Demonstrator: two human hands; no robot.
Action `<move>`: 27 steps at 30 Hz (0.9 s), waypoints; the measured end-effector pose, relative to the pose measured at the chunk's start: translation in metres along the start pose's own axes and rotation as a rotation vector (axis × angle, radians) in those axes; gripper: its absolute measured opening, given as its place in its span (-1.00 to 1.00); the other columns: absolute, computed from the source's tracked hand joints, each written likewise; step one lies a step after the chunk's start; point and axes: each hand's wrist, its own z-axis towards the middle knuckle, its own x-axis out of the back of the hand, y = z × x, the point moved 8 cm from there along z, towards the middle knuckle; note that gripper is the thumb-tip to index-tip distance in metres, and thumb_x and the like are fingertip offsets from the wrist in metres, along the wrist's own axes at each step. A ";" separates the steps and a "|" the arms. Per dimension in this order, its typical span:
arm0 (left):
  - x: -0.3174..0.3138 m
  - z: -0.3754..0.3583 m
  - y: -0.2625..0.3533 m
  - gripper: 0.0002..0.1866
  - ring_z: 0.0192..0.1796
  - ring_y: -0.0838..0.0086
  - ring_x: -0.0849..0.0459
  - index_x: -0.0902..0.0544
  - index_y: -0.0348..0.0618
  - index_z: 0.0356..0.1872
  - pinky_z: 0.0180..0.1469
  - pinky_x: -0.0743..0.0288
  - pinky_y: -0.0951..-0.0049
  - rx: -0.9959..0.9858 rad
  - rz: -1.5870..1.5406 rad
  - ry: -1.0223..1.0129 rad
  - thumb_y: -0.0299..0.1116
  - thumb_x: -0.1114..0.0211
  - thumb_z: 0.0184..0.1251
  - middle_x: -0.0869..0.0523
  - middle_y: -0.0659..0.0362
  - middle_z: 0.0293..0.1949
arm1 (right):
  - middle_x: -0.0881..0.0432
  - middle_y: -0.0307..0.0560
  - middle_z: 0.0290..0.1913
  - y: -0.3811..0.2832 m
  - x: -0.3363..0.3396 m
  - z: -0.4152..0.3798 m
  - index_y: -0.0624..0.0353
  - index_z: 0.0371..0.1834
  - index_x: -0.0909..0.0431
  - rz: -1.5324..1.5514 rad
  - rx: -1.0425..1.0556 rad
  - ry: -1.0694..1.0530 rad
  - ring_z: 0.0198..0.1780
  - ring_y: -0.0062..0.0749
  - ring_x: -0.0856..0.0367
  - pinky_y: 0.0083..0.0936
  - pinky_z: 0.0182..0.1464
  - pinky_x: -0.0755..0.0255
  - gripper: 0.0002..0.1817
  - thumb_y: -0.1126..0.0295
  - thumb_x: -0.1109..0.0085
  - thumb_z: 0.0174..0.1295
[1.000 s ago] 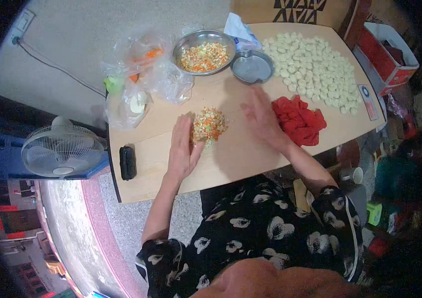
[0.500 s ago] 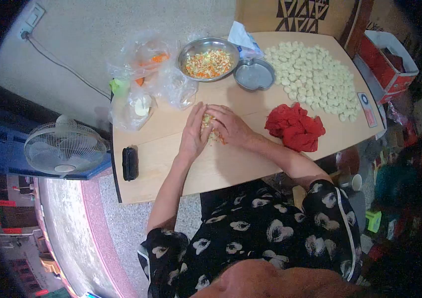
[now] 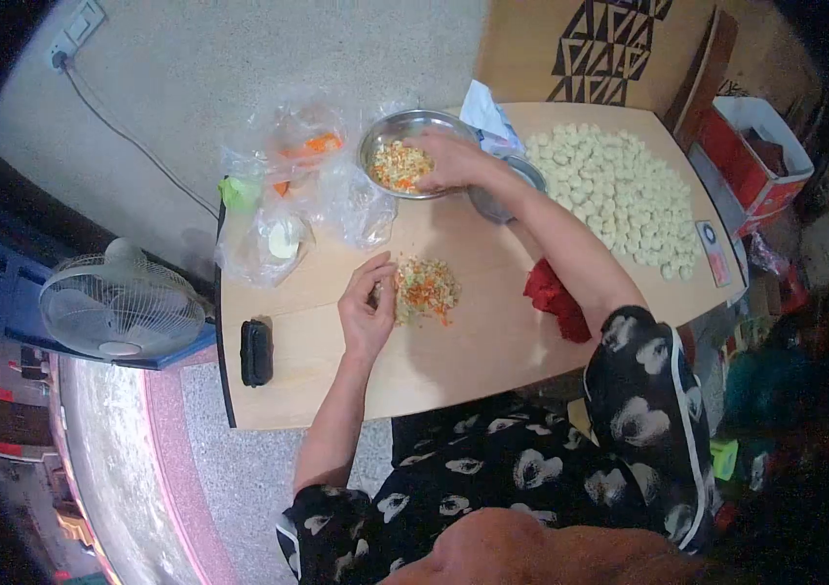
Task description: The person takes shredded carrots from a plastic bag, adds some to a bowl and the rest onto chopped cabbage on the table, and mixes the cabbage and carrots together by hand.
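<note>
A loose pile of chopped vegetables [image 3: 426, 290], pale and orange bits, lies on the wooden table. My left hand [image 3: 367, 307] is at the left edge of this pile, fingers loosely curled with a gap inside and nothing seen in it. Farther back, my right hand [image 3: 453, 161] reaches over the right side of a round metal bowl [image 3: 371, 146]. More chopped vegetables [image 3: 401, 168] lie in the bowl, by my right fingertips. Those fingers point down and are partly hidden, so their grip does not show.
Many small pale dough-like pieces [image 3: 609, 190] cover the table's right side. A grey pan [image 3: 492, 205] and a red cloth [image 3: 559, 300] are partly behind my right arm. Plastic bags [image 3: 356, 200] lie left of the bowl. A black case [image 3: 256, 353] sits near the left edge, beside a fan [image 3: 124, 302].
My hands, together around the chopped pile before, have parted. The right hand moved back and up to the bowl. The left stayed beside the pile, now uncovered. The view has tilted slightly.
</note>
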 end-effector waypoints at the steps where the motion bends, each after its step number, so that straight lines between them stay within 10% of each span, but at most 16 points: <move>1: 0.003 0.001 -0.003 -0.83 -0.15 0.56 -0.69 -0.72 -0.25 -0.09 -0.25 -0.54 0.61 0.041 0.004 0.024 -0.57 -0.23 0.39 -0.71 0.02 0.08 | -0.39 0.08 0.38 0.017 -0.024 0.015 0.07 0.30 -0.47 -0.033 0.057 -0.077 0.38 -0.03 -0.38 -0.20 0.39 -0.28 -0.24 0.26 -0.47 -0.07; 20: 0.009 0.013 -0.002 -0.78 0.09 0.22 -0.69 -0.69 -0.27 -0.05 0.08 -0.56 0.40 0.023 0.082 0.073 -0.60 -0.10 0.44 -0.66 -0.07 0.09 | -0.73 0.09 -0.21 0.053 -0.036 0.041 0.23 -0.20 -0.67 -0.352 0.016 -0.483 -0.19 -0.03 -0.70 -0.19 -0.11 -0.58 -0.59 0.29 -0.46 -0.15; 27: -0.011 0.005 0.009 -0.70 0.35 0.15 -0.49 -0.60 -0.27 0.11 0.36 -0.35 0.31 -0.008 -0.067 -0.178 -0.62 0.00 0.49 -0.53 -0.09 0.27 | -0.74 0.08 -0.13 0.042 -0.011 0.040 0.21 -0.07 -0.65 -0.113 -0.230 -0.145 -0.05 -0.12 -0.69 -0.21 -0.04 -0.55 -0.53 0.29 -0.49 -0.10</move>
